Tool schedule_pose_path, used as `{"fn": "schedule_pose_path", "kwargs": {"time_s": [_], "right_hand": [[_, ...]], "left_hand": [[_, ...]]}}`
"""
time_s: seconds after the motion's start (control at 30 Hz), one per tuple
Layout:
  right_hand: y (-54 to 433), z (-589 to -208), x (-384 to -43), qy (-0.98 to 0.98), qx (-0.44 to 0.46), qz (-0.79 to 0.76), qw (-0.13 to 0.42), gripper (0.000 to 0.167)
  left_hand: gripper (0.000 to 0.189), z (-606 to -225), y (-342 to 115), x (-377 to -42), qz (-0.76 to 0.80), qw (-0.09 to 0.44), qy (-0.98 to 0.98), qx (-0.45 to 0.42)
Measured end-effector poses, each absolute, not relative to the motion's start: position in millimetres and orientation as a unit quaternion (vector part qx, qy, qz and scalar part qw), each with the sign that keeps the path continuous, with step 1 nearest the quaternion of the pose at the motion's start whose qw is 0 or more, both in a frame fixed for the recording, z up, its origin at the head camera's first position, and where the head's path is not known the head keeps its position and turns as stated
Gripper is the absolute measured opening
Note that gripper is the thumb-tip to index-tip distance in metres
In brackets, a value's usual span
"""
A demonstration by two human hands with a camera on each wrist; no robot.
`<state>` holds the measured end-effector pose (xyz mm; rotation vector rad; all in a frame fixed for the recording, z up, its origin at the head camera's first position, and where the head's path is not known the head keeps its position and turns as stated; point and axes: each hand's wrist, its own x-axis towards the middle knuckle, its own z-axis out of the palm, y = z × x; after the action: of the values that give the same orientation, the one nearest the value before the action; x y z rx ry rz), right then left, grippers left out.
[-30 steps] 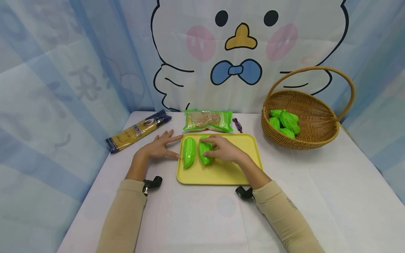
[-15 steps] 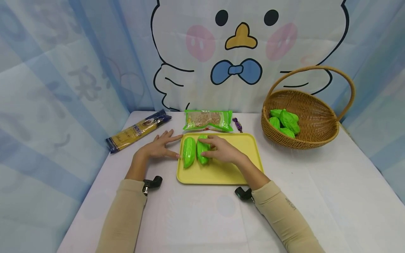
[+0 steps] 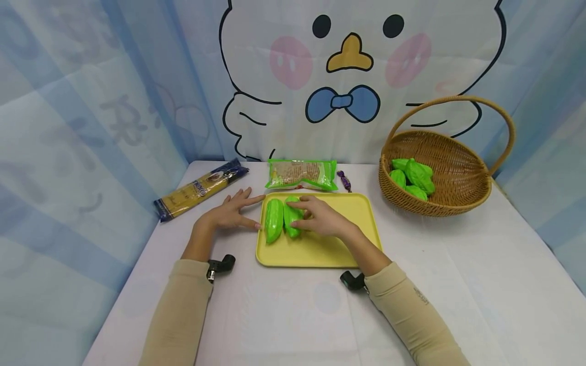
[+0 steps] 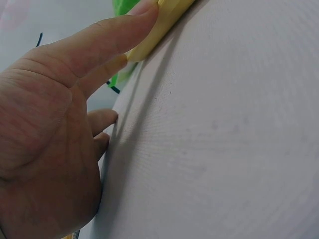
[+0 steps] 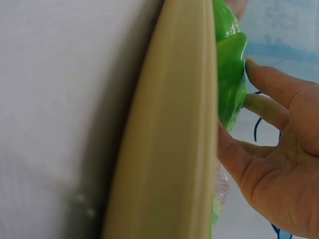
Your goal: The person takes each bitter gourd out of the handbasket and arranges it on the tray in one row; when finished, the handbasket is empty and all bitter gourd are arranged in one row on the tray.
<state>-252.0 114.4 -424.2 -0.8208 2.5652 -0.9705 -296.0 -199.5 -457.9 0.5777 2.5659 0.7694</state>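
at the frame's center, the right grip, fingers spread, touches the right green pod on a yellow tray, where overpushing could roll the left green pod toward the spread left grip.

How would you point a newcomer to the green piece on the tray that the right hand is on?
On the white table sits a yellow tray. At the tray's left end lies a long green piece, and yours, a second green piece, is just right of it. Only yours has the right hand touching it.
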Motion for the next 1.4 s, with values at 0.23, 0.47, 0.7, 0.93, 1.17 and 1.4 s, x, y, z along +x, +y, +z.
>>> {"fn": "schedule_pose_path", "kwargs": {"time_s": [0.23,0.47,0.7,0.93,1.17,1.4], "right_hand": [[114,-424,-251,0.885,-0.289,-0.340,0.136,0.060],[117,-420,-252,0.884,-0.284,-0.352,0.120,0.062],[132,-397,-248,0.872,-0.287,-0.392,0.065,0.061],[160,-368,-243,0.870,-0.286,-0.400,-0.033,0.059],[204,-354,-242,0.863,-0.267,-0.413,-0.113,0.054],[245,-353,-244,0.858,-0.186,-0.442,-0.183,0.051]], "left_hand": [[0.098,-457,-199,-297,0.275,0.201,0.917,0.208],[0.098,-459,-199,-297,0.278,0.201,0.916,0.210],[0.099,-459,-200,-297,0.278,0.197,0.917,0.209],[0.100,-459,-200,-296,0.280,0.196,0.917,0.205],[0.099,-458,-201,-294,0.271,0.195,0.920,0.204],[0.099,-459,-200,-296,0.273,0.198,0.919,0.205]]}}
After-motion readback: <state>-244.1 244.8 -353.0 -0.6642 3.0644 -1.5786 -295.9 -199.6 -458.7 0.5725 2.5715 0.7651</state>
